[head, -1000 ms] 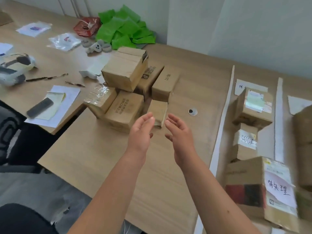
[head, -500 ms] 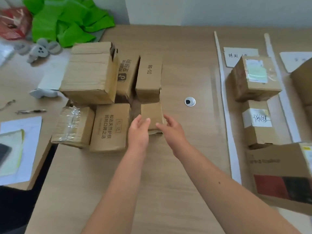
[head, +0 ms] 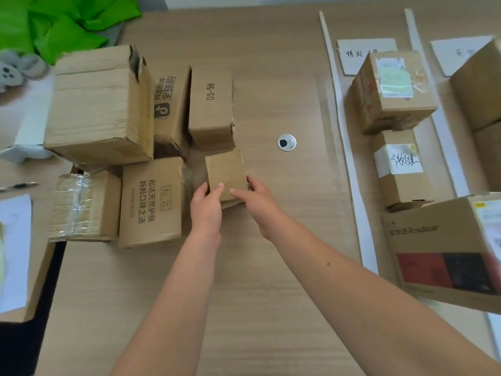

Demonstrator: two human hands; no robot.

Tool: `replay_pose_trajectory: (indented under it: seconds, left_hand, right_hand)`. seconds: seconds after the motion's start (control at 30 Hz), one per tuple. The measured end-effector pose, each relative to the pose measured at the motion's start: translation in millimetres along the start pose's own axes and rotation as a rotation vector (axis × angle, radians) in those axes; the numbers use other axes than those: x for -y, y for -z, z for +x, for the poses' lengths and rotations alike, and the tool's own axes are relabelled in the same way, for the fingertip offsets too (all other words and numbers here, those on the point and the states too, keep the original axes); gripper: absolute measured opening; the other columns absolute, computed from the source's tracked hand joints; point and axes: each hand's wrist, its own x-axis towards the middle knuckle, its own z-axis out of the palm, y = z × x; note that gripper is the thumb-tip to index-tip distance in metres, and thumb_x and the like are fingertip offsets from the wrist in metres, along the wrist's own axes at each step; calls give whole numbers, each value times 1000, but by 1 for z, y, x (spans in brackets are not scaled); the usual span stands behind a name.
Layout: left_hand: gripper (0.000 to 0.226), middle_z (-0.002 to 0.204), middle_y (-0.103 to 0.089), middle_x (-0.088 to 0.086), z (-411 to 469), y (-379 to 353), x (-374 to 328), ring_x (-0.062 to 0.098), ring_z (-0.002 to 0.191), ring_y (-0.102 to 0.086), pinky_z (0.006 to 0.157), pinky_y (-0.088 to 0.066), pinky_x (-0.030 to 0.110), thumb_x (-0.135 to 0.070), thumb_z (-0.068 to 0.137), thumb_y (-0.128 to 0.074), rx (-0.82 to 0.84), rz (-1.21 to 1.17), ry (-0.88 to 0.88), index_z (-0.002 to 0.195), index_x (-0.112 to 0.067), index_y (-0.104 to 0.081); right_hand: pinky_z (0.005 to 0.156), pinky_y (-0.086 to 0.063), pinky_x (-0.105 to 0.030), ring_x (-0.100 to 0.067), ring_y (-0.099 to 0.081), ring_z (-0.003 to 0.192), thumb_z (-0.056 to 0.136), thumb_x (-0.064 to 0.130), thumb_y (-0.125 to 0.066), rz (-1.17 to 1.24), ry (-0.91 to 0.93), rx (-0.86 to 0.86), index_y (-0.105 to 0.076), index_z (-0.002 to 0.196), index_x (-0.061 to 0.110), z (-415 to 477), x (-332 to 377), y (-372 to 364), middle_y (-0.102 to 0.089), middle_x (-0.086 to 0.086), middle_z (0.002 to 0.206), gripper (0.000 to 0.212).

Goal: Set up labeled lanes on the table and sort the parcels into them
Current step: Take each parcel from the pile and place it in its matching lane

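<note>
A small plain cardboard parcel (head: 225, 172) lies on the wooden table (head: 271, 294) at the right edge of a cluster of unsorted boxes. My left hand (head: 206, 206) grips its near left corner and my right hand (head: 254, 202) grips its near right side. Around it stand a large box (head: 100, 104), a DS-5B box (head: 211, 107), a printed box (head: 151, 202) and a taped box (head: 81, 206). To the right, white strips (head: 344, 137) mark lanes with a handwritten label card (head: 355, 54). Sorted parcels sit there: a labelled box (head: 390, 93), a smaller one (head: 398, 166) and a Royalstar box (head: 444, 253).
A round metal cable grommet (head: 286, 142) sits in the table right of the cluster. Green bags (head: 59, 25) lie at the back left. A second desk with white paper (head: 13, 253) adjoins on the left, with a dark gap (head: 51, 280) between.
Both hands reached forward from open air and closed on the small parcel. The view swung to look down more steeply on the table.
</note>
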Motion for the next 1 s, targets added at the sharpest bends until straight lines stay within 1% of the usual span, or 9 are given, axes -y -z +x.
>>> replay_pose_trajectory:
  seconds: [0.1,0.23,0.33,0.5,0.57,0.7,0.8,0.9,1.0]
  left_hand:
    - [48,134,-73,-4,-16,-6,2,18,125,-66,115,-49,45,-29,99,-68,37,-24,-46,146,-21,-62]
    - [51,140,-68,0,-50,-23,-10,20,130,-63,118,-47,47,-27,102,-69,39,-72,-80,150,-17,-56]
    - [35,134,-71,1,-82,-43,-20,20,126,-66,114,-50,43,-22,105,-65,73,-94,-142,140,-16,-62]
    - [24,130,-75,6,-153,-90,-47,11,107,-70,97,-53,31,-19,106,-63,161,-142,-279,129,-16,-67]
    - [24,127,-76,4,-185,-109,-57,12,111,-71,99,-55,31,-20,105,-64,190,-152,-350,129,-18,-68]
    - [24,128,-76,3,-255,-153,-59,18,122,-71,111,-54,40,-20,104,-67,198,-174,-484,128,-18,-69]
    - [29,127,-76,4,-312,-190,-53,19,122,-71,114,-52,43,-22,100,-70,162,-188,-553,128,-16,-70]
    - [44,126,-77,1,-367,-226,-41,17,121,-71,112,-53,43,-34,88,-72,159,-180,-604,129,-17,-70]
    - [32,121,-77,-4,-412,-254,-28,9,112,-73,107,-56,38,-26,96,-73,153,-199,-639,127,-20,-70]
  right_hand:
    - [96,-54,-30,-14,-71,117,86,25,-75,14,28,1,-66,138,23,-14,3,15,-75,4,128,53]
    - [100,-56,-35,-17,-73,114,86,23,-73,66,99,-44,-72,127,25,-51,21,47,-78,2,121,41]
    - [91,-54,-25,-9,-74,106,97,10,-67,114,163,-58,-73,120,25,-82,38,84,-79,2,117,28]
    - [78,-52,-13,7,-73,89,105,8,-59,241,272,-60,-69,108,31,-147,76,151,-80,22,94,25]
    - [78,-54,-13,5,-74,89,105,9,-60,278,324,-60,-68,114,28,-172,85,178,-81,16,100,23]
    - [85,-53,-13,7,-72,98,104,5,-61,332,474,-39,-57,146,11,-222,92,240,-76,5,121,42]
    - [87,-57,-21,-11,-75,106,102,6,-61,476,444,7,-62,142,11,-256,90,292,-75,-10,131,41]
    - [84,-57,-20,-8,-77,100,102,6,-61,489,479,8,-66,135,14,-291,87,343,-79,-1,118,34]
    - [99,-56,-30,-13,-76,109,101,8,-65,508,506,-24,-64,140,16,-322,87,386,-78,-3,124,40]
